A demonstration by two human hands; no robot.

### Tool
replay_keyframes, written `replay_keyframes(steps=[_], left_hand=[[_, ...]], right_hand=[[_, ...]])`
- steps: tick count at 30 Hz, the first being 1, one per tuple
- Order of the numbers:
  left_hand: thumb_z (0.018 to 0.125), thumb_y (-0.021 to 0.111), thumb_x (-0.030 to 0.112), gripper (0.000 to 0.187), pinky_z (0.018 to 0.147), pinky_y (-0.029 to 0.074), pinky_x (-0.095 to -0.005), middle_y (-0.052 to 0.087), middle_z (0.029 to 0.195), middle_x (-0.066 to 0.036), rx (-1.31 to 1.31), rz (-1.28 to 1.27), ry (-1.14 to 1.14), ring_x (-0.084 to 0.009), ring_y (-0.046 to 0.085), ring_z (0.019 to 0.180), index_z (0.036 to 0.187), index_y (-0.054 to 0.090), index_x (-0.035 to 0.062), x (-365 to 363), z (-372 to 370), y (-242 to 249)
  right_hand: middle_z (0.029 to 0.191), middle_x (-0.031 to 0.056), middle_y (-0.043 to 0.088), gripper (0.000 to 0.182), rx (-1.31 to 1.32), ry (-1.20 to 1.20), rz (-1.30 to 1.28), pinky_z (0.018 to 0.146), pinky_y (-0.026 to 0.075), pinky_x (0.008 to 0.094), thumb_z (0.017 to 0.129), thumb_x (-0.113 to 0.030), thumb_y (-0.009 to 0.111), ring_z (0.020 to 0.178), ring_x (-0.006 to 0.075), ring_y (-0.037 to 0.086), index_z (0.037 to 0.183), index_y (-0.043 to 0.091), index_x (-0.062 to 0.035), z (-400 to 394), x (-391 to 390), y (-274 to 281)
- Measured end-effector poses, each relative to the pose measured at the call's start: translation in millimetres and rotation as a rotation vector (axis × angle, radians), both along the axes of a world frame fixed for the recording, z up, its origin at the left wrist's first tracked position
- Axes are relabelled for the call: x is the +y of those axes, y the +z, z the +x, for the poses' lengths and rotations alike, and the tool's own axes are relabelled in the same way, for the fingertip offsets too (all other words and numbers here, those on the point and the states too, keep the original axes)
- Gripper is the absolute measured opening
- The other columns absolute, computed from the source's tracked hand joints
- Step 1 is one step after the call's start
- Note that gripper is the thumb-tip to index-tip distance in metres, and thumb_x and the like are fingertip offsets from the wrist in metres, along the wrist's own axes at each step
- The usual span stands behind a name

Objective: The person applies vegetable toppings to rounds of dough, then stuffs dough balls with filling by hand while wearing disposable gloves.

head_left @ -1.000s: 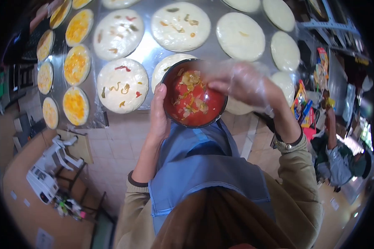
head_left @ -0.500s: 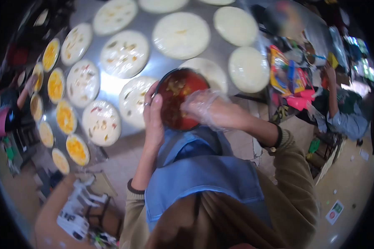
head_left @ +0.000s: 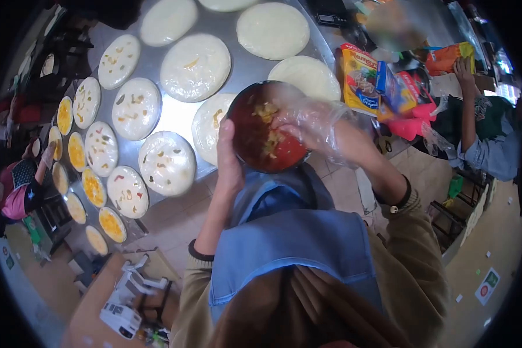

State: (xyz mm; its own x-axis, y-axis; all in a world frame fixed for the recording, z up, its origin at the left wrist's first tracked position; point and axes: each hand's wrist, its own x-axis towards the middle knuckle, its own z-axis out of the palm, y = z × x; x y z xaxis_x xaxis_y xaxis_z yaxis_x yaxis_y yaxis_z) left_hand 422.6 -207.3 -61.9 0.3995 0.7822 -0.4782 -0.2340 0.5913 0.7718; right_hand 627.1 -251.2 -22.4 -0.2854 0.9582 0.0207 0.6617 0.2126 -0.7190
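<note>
- Our left hand (head_left: 229,159) grips the red bowl (head_left: 261,139) by its nine o'clock rim, at chest height.
- Our gloved right hand (head_left: 310,124) pinches chopped toppings (head_left: 269,124) inside it.
- Dough rounds (head_left: 168,162) lie at ten o'clock on the steel table (head_left: 243,69).

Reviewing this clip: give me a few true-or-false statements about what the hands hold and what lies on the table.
1. The left hand holds the red bowl by its rim. True.
2. The right hand is bare. False: it wears a clear plastic glove.
3. The bowl is empty. False: it holds chopped pieces.
4. Round dough discs lie on the metal table. True.
</note>
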Motion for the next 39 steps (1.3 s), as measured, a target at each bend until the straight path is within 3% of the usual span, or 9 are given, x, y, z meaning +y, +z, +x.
replay_keyframes(steps=[3, 6, 13, 16, 19, 22, 26, 32, 39], left_hand=[[0.093, 0.042, 0.054, 0.064, 0.103, 0.04, -0.0393, 0.053, 0.129, -0.012, -0.057, 0.022, -0.047, -0.024, 0.053, 0.117, 0.135, 0.042, 0.0064, -6.8, 23.0, 0.2], [0.093, 0.042, 0.054, 0.064, 0.103, 0.04, -0.0404, 0.052, 0.131, -0.013, -0.107, 0.013, -0.076, -0.0249, 0.052, 0.119, 0.136, 0.041, 0.006, -12.0, 36.6, 2.0], [0.098, 0.038, 0.043, 0.056, 0.103, 0.039, -0.0351, 0.053, 0.128, -0.013, -0.096, -0.056, 0.028, -0.0214, 0.053, 0.117, 0.133, 0.043, -0.0001, -28.1, 46.6, 3.7], [0.098, 0.039, 0.043, 0.056, 0.104, 0.037, -0.0337, 0.053, 0.128, -0.013, -0.065, -0.032, 0.033, -0.0207, 0.05, 0.119, 0.133, 0.043, -0.0006, -27.8, 45.9, -3.7], [0.097, 0.04, 0.043, 0.057, 0.104, 0.034, -0.0324, 0.052, 0.129, -0.013, 0.003, 0.032, 0.026, -0.0201, 0.048, 0.121, 0.134, 0.043, -0.0013, -26.4, 45.3, -15.5], [0.097, 0.04, 0.043, 0.059, 0.105, 0.032, -0.0321, 0.05, 0.129, -0.014, 0.026, 0.054, 0.029, -0.0204, 0.046, 0.122, 0.135, 0.041, -0.0026, -26.1, 46.0, -15.6], [0.097, 0.041, 0.042, 0.06, 0.105, 0.033, -0.0323, 0.05, 0.129, -0.016, 0.041, 0.071, 0.064, -0.0207, 0.046, 0.122, 0.135, 0.04, -0.0038, -27.7, 50.0, -15.5], [0.097, 0.043, 0.04, 0.059, 0.104, 0.034, -0.0325, 0.051, 0.128, -0.016, -0.04, 0.053, 0.057, -0.0206, 0.047, 0.12, 0.135, 0.039, -0.004, -28.4, 53.1, -13.0], [0.097, 0.045, 0.041, 0.059, 0.103, 0.036, -0.0316, 0.051, 0.128, -0.015, -0.013, -0.005, 0.077, -0.0198, 0.049, 0.118, 0.135, 0.04, -0.0042, -34.7, 47.5, -23.5]], right_hand=[[0.1, 0.0137, 0.064, 0.021, -0.108, 0.107, 0.023, 0.082, 0.049, 0.041, 0.087, -0.015, 0.059, 0.095, 0.0313, 0.061, 0.107, 0.062, -0.0074, 19.1, -10.8, -3.4], [0.096, 0.0145, 0.061, 0.019, -0.126, 0.13, 0.113, 0.084, 0.047, 0.0426, 0.081, -0.01, 0.06, 0.094, 0.0335, 0.06, 0.1, 0.06, -0.0046, 15.8, -22.8, 0.2], [0.095, 0.0148, 0.061, 0.02, -0.238, 0.325, -0.207, 0.079, 0.048, 0.0441, 0.084, -0.015, 0.061, 0.092, 0.0333, 0.06, 0.101, 0.059, -0.006, 29.7, -17.7, -2.2], [0.092, 0.0139, 0.062, 0.018, -0.153, 0.389, -0.117, 0.076, 0.048, 0.0403, 0.084, -0.016, 0.062, 0.087, 0.0312, 0.061, 0.098, 0.06, -0.0049, 40.0, -12.2, -7.2], [0.088, 0.0125, 0.062, 0.018, 0.089, 0.385, -0.648, 0.074, 0.047, 0.0372, 0.084, -0.019, 0.063, 0.082, 0.0284, 0.061, 0.095, 0.06, -0.0042, 44.8, 10.2, 7.9], [0.084, 0.0117, 0.061, 0.018, 0.06, 0.39, -0.512, 0.073, 0.046, 0.0359, 0.086, -0.02, 0.062, 0.08, 0.0264, 0.06, 0.094, 0.061, -0.0038, 50.2, 18.7, 16.5], [0.096, 0.0133, 0.062, 0.022, -0.035, 0.299, -0.189, 0.081, 0.047, 0.0397, 0.087, -0.022, 0.061, 0.091, 0.0308, 0.06, 0.101, 0.061, -0.0048, 55.7, 10.3, 15.8], [0.107, 0.0134, 0.059, 0.025, -0.172, 0.391, -0.022, 0.089, 0.044, 0.0435, 0.088, -0.024, 0.061, 0.103, 0.033, 0.056, 0.106, 0.06, -0.0073, 41.8, -9.6, 1.6], [0.095, 0.0092, 0.063, 0.021, -0.061, 0.553, -0.726, 0.078, 0.047, 0.0344, 0.084, -0.021, 0.063, 0.085, 0.024, 0.06, 0.098, 0.062, -0.006, 34.7, 16.8, 2.4]])
